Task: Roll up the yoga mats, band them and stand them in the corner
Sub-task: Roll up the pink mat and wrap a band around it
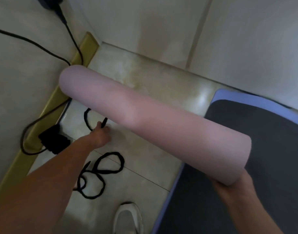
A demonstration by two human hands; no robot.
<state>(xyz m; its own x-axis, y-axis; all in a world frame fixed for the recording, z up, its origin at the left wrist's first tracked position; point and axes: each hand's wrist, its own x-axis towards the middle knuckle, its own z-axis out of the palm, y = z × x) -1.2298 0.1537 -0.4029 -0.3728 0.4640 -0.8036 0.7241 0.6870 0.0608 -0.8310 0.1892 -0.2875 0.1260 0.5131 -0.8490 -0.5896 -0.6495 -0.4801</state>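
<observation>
While the right hand [232,184] grips the rolled pink mat [155,122] from below, the left hand [101,134] pinches a black band [87,119]. More bands [109,163] lie on the floor [144,159].

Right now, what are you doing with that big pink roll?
A person is tidying yoga mats. The right hand holds a rolled pink mat up off the floor, and the left hand pinches a black band down on the tiles. More black bands lie nearby. A dark mat is spread flat.

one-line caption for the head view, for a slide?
Right hand holds the rolled pink mat while the left hand pinches a black band off the floor.
</observation>
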